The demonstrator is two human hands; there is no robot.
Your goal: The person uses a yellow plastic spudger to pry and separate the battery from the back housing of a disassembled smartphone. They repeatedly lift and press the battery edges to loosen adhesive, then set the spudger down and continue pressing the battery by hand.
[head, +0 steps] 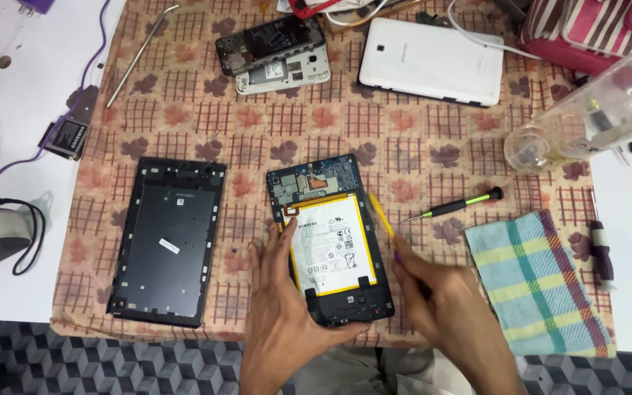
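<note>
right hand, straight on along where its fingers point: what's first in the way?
Likely the opened tablet: the right hand points up-left, holding a yellow pry tool against its right edge. The left hand steadies the other side. Depth unclear.

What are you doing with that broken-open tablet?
A person steadies an opened tablet with the left hand. Its white battery shows. The right hand works a yellow pry tool along its right edge. The black back cover lies to the left, a screwdriver to the right.
</note>
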